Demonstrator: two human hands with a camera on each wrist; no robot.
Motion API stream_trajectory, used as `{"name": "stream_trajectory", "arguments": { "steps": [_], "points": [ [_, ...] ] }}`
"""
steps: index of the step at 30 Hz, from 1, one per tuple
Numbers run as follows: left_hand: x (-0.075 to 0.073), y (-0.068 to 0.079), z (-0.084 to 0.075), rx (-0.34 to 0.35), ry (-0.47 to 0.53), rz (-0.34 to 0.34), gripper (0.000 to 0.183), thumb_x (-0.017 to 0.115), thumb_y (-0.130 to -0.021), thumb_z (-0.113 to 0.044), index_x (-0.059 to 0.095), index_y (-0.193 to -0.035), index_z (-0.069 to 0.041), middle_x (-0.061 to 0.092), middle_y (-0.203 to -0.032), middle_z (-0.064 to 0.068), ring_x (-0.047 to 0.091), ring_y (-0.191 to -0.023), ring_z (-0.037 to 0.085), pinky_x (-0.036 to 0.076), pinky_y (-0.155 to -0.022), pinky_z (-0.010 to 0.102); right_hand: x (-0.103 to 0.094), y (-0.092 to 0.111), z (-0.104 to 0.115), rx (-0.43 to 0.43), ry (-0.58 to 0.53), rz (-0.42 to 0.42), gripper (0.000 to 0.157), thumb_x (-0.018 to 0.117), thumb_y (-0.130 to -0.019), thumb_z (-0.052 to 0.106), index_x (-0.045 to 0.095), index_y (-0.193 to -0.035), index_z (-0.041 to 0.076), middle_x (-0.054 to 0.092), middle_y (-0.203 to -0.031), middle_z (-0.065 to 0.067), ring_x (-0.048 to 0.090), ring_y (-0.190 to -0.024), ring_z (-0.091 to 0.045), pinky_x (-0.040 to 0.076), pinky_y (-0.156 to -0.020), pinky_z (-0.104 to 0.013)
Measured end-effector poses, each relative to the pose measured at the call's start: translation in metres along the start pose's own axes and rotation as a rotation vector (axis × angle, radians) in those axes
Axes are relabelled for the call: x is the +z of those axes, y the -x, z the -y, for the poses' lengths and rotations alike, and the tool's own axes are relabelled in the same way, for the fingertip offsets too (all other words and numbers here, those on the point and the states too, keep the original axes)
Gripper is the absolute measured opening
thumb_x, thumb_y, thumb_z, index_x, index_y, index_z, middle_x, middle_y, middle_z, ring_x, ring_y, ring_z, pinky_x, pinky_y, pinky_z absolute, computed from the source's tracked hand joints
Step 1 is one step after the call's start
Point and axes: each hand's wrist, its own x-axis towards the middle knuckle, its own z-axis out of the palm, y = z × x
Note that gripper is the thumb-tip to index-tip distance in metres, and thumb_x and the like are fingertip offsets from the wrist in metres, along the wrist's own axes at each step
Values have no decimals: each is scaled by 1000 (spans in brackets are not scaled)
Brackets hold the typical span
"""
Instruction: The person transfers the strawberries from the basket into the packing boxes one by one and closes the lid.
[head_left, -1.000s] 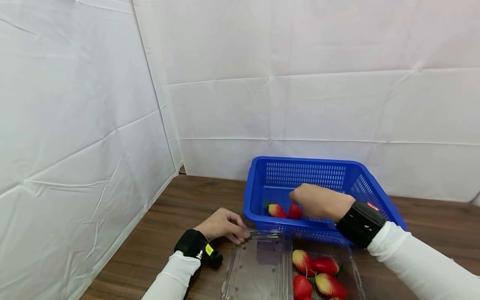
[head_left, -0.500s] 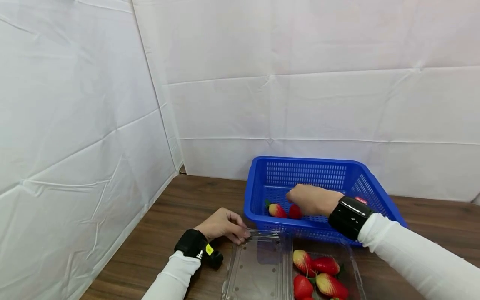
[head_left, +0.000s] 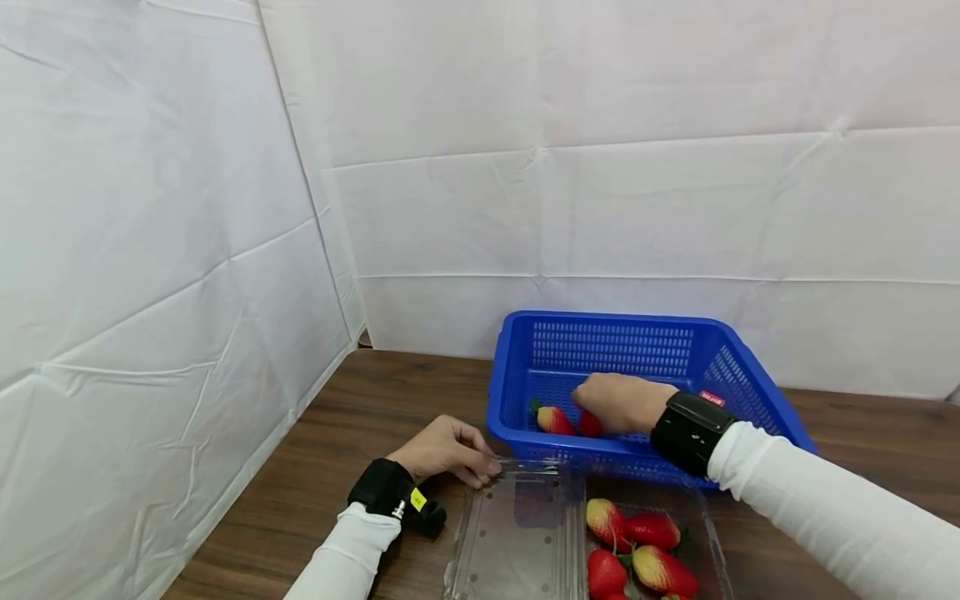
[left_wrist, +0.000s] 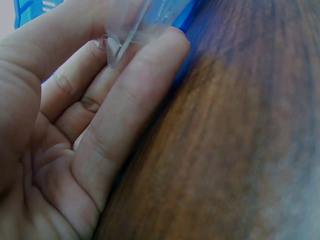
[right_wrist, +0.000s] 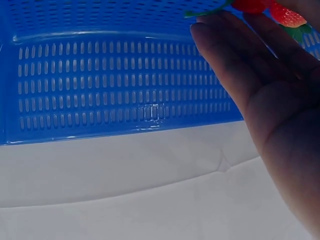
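Observation:
My left hand (head_left: 450,452) pinches the far left corner of a clear plastic clamshell box (head_left: 517,533). In the left wrist view its thumb and fingers hold the thin plastic edge (left_wrist: 117,50). The right hand (head_left: 624,402) reaches into a blue basket (head_left: 517,437), palm hidden in the head view. The right wrist view has its thumb and long fingers on either side of a red strawberry (right_wrist: 286,15), which still lies low in the basket. Beside it lies another strawberry (head_left: 553,420), yellow and red with a green leaf.
The box's right half holds several strawberries (head_left: 660,572). The basket stands just behind the box, against a white cloth backdrop (head_left: 637,225). Another white sheet (head_left: 150,292) borders the brown wooden table (head_left: 360,392) on the left.
My right hand has shifted slightly left and lower in the basket, covering more of the red strawberry. The left hand and the box have stayed put.

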Motion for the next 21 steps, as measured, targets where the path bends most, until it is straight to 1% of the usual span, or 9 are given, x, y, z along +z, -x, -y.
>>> {"name": "stream_trajectory", "arguments": {
  "steps": [7, 11, 15, 21],
  "points": [
    [0, 0, -1, -7, -4, -3, 16, 77, -79, -8, 71, -88, 4, 73, -89, 15, 69, -73, 23, 62, -66, 33, -1, -1, -1, 6, -11, 15, 15, 72, -83, 5, 67, -96, 7, 65, -78, -3, 53, -63, -14, 60, -68, -34],
    [-1, 0, -1, 2, -3, -5, 15, 76, -79, -7, 71, -88, 5, 73, -88, 15, 69, -72, 23, 62, -65, 33, -2, -2, -1, 18, -15, 29, 15, 72, -83, 5, 68, -96, 6, 63, -76, -1, 53, -62, -14, 59, -65, -32],
    [-1, -1, 0, 6, -6, -1, 15, 76, -80, -7, 71, -88, 5, 73, -88, 15, 69, -72, 23, 62, -64, 33, -1, -2, 0, 37, -35, 53, 12, 71, -83, 5, 68, -95, 8, 60, -72, 2, 52, -61, -14, 57, -62, -30],
    [0, -1, 0, -2, -3, 1, 16, 76, -79, -8, 71, -89, 5, 74, -89, 15, 69, -72, 23, 62, -65, 32, 0, -2, 0, 30, -33, 57, 8, 71, -84, 6, 69, -91, 9, 57, -67, 3, 51, -57, -13, 53, -57, -28]
  ]
}}
